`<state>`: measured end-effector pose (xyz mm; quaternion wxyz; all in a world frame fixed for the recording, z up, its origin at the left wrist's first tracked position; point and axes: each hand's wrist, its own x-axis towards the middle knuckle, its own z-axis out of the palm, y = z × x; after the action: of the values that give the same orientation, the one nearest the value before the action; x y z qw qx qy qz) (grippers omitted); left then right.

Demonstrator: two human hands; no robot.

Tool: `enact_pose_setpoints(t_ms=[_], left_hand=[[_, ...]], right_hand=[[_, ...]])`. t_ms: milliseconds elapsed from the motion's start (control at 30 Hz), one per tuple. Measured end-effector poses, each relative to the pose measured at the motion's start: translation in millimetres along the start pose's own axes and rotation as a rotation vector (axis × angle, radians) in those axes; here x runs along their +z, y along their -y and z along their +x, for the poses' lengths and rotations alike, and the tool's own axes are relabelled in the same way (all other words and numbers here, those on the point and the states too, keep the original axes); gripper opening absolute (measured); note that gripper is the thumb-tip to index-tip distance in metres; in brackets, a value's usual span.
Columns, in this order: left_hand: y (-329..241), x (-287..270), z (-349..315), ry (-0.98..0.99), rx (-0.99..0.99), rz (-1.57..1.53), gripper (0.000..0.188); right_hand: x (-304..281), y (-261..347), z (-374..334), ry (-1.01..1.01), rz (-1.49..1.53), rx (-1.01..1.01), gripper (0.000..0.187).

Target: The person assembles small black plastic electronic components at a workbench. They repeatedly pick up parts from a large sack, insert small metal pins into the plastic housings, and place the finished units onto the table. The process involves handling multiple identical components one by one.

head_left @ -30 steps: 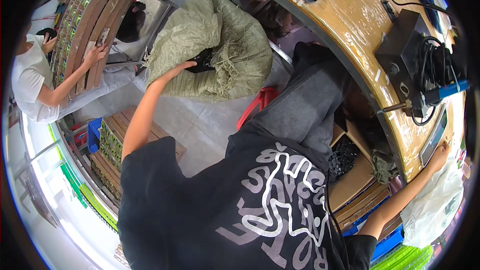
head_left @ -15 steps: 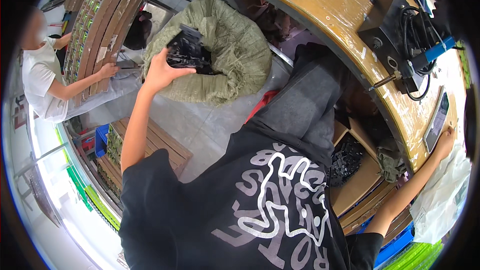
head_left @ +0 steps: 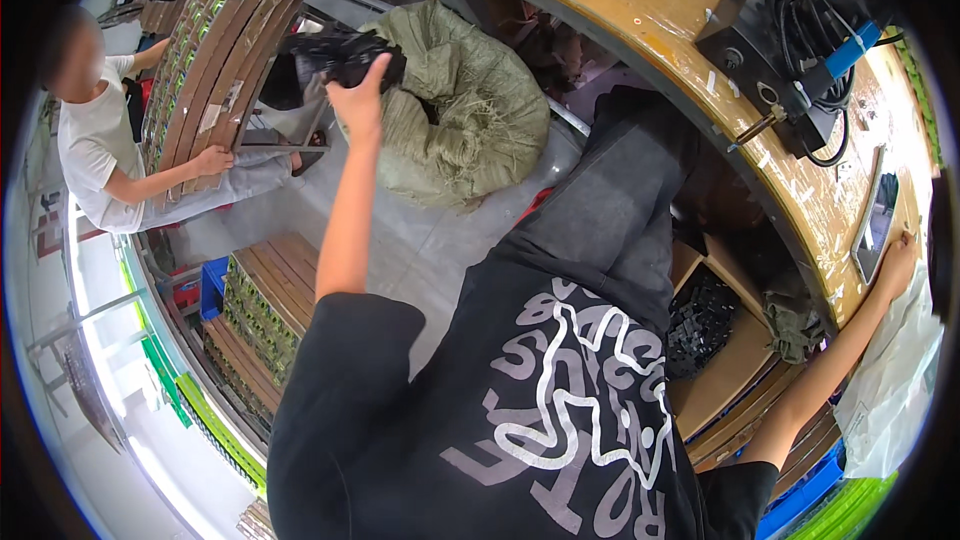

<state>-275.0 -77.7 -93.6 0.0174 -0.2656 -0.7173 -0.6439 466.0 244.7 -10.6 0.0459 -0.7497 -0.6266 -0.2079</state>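
My left hand (head_left: 360, 100) is closed on a black plastic part (head_left: 350, 55), its outline smeared by motion. The arm reaches out at the far left, and the part hangs beside the left rim of a green woven sack (head_left: 480, 90) with a thick rolled edge. On the right, my right hand (head_left: 900, 258) rests at the wooden table's edge, touching the tabletop close to a flat framed piece with a shiny face (head_left: 878, 215). Its fingers are mostly hidden by the back of the hand.
A person in a white shirt (head_left: 95, 150) grips a stack of brown boards (head_left: 210, 80) at the left. A black box with coiled cables (head_left: 750, 50) and a blue-handled tool (head_left: 850, 50) lie on the table (head_left: 640, 15). Below stands a carton of black pieces (head_left: 725, 380).
My left hand has lifted the black part up and away from the sack's opening to its left rim. My right hand stays by the table edge. The person at left has shifted slightly.
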Motion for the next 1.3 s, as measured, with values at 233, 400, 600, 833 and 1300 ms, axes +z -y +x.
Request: enact_pose_setpoints(t_ms=[233, 400, 600, 833, 1300], left_hand=[[19.8, 47.9, 9.6, -0.363, -0.08, -0.235, 0.058], [-56.1, 35.9, 24.9, -0.155, -0.023, -0.554, 0.049], [-181.3, 55.7, 10.2, 0.486, -0.021, -0.258, 0.043], [-255.3, 185.5, 34.4, 1.012, 0.132, 0.035, 0.045], [-205.1, 269.7, 74.1, 0.814, 0.544, 0.827, 0.081]], right_hand=[[-14.7, 13.6, -6.5, 0.014, -0.005, 0.016, 0.035], [-8.1, 8.8, -10.5, -0.035, 0.031, 0.039, 0.034], [-23.2, 28.0, -22.7, -0.098, 0.03, 0.03, 0.026], [-54.3, 51.4, -38.2, -0.213, 0.136, 0.064, 0.019], [-62.0, 66.7, -42.5, -0.256, 0.248, 0.065, 0.019]])
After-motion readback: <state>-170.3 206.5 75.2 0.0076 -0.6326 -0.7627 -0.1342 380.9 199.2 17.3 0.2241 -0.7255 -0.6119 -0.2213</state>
